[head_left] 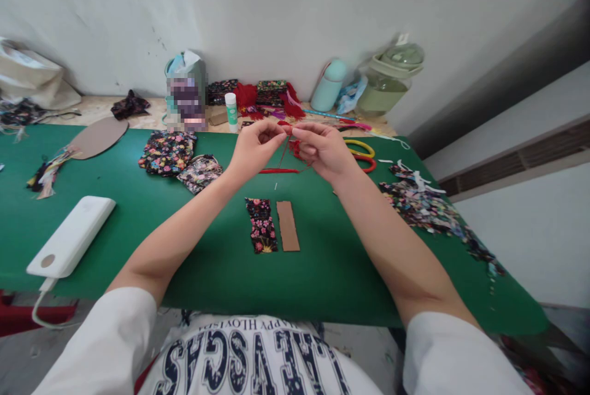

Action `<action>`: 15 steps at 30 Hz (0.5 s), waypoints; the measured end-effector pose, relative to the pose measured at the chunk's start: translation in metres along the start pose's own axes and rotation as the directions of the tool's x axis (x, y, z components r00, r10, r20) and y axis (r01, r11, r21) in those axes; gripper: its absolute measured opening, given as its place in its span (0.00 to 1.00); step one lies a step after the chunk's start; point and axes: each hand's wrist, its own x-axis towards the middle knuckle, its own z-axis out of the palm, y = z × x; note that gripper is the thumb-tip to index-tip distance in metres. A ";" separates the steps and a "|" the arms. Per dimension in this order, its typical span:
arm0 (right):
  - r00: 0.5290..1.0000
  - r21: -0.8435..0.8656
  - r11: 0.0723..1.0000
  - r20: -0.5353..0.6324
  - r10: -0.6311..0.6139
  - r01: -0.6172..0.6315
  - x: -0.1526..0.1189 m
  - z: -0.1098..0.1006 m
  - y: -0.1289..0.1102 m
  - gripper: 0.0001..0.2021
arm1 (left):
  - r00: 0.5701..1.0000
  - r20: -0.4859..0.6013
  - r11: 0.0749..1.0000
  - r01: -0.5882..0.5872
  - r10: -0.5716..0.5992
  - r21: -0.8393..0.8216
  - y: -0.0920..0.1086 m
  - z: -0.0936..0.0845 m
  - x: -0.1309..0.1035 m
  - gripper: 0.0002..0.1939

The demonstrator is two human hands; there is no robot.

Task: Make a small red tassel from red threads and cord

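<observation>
– against a grey wall (258, 14), found a green tabletop (221, 281). and at the left hand (258, 148)?
– checked: thumb and forefinger together, clamped on a small red piece (287, 129).
– and at the right hand (326, 150)?
– likewise pinched shut on the small red piece, fingertips close to those opposite. cannot tell its material.
– where, exactly?
– located above the tabletop, toward the back, between both hands. noted also a thin thread (283, 154) below the fingertips, and a slim red strip (279, 171) lying lower down.
– and nearer the front?
– recorded a floral cloth strip (262, 227) just beside a brown card strip (288, 226), both flat.
– to the left?
– logged a floral cloth stack (167, 152), a paler patterned bundle (201, 172) touching it, an oval board (101, 137) and a white power bank (74, 236) with cable attached.
– to the right?
– observed scissors (362, 148) with yellow and red handles, partly hidden behind the right hand, and a heap of scraps (421, 206) farther out.
– along the wall?
– listed a glue stick (231, 113), a pale blue bottle (329, 86) and a green jar (385, 86), all upright or nearly so.
</observation>
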 end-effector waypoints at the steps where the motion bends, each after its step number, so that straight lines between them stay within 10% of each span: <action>1: 1.000 0.004 1.000 -0.011 -0.024 0.024 0.000 0.000 0.000 0.14 | 1.000 0.003 1.000 0.002 -0.002 -0.001 0.000 0.000 0.000 0.05; 15: 0.984 -0.019 0.989 -0.097 -0.149 0.147 0.001 -0.002 0.000 0.12 | 0.996 0.081 0.998 0.040 -0.037 -0.038 -0.002 0.003 -0.001 0.04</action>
